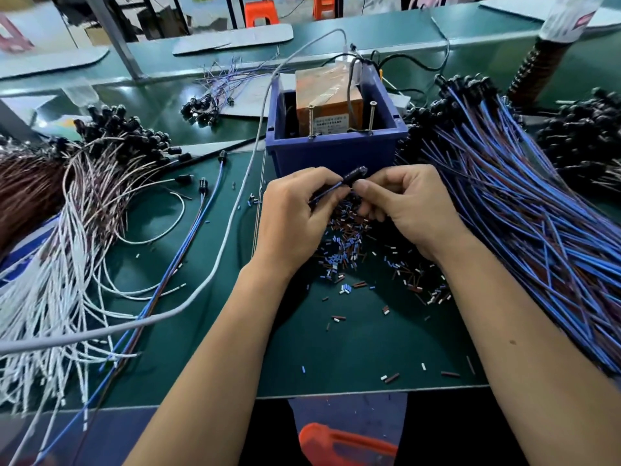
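Note:
My left hand (295, 213) and my right hand (406, 210) meet in front of a blue plastic bin (336, 153). Together they pinch one thin blue-and-brown wire with a black cap (354, 173) at its upper end. The left fingers curl round the wire's lower part; the right thumb and fingers pinch it just below the cap. Beneath the hands lies a heap of short cut insulation bits (349, 250), blue, brown and white, on the green table mat (353, 348).
A big bundle of blue-and-brown capped wires (524, 210) fills the right side. White and brown capped wires (67, 250) pile up on the left. A grey cable (235, 216) runs across the mat to the orange-brown device (329, 99) in the bin. An orange stool (339, 445) sits below the table's edge.

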`<move>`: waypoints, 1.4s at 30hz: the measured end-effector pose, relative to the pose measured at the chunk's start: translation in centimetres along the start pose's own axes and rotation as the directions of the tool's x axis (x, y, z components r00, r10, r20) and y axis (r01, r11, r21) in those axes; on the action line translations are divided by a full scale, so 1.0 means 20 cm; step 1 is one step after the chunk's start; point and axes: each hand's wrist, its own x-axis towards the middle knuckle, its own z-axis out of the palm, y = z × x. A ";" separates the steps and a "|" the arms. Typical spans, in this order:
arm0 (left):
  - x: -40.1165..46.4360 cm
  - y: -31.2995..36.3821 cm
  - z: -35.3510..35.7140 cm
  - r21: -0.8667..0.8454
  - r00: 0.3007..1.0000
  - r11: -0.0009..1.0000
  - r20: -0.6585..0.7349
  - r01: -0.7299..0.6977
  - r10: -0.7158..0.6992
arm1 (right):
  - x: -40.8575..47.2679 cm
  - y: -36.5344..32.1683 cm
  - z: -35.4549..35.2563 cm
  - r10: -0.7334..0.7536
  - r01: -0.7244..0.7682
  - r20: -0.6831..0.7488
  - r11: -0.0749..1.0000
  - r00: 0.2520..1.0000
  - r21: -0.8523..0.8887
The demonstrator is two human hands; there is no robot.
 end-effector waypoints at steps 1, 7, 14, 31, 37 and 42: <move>0.00 0.00 0.00 -0.003 1.000 1.000 -0.017 0.020 -0.020 | 0.00 0.00 0.00 0.008 -0.008 -0.020 1.000 1.000 0.004; -0.01 -0.01 0.01 -0.018 0.995 0.995 -0.040 0.094 -0.094 | 0.00 0.01 -0.01 0.048 -0.049 -0.039 0.999 0.998 -0.010; -0.01 0.01 0.03 0.010 0.993 0.996 -0.069 0.092 -0.091 | 0.00 0.00 0.01 0.114 -0.114 -0.081 0.993 0.990 -0.004; -0.02 0.03 0.04 -0.001 0.982 0.989 -0.115 0.149 -0.148 | 0.00 0.00 -0.01 0.106 -0.103 -0.030 0.990 0.994 0.095; -0.01 0.03 0.05 -0.018 0.978 0.988 -0.137 0.155 -0.156 | -0.01 -0.01 0.01 0.027 -0.021 -0.062 0.996 0.998 0.089; -0.02 0.04 0.06 -0.025 0.979 0.987 -0.124 0.159 -0.161 | -0.01 -0.02 0.02 0.022 -0.013 -0.085 0.995 0.996 0.101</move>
